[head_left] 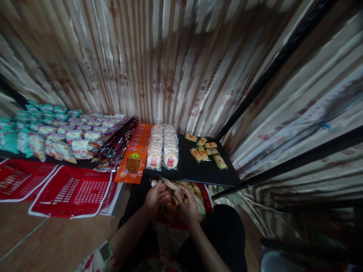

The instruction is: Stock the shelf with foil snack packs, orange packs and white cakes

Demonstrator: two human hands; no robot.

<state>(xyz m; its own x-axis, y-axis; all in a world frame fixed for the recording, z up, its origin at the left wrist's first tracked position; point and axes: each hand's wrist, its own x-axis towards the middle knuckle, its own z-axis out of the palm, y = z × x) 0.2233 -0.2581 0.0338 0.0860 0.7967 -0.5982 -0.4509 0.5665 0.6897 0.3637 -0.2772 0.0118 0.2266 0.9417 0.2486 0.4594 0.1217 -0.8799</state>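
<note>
My left hand and my right hand meet over an opened red bag on my lap, fingers curled. Between the fingertips is a slim pale packet, blurred, which both hands seem to pinch. Inside the bag lie several yellowish wrapped snacks, partly covered by my hands. Just beyond, on the black shelf, several small yellow snack packets are scattered toward the right end. To their left stand two rows of round white crackers in clear wrappers.
An orange snack pouch overhangs the shelf's front edge beside a pile of dark pouches. Farther left are white packets and teal packets. Red baskets sit below. A black frame bar slants up at the right, before the striped curtain.
</note>
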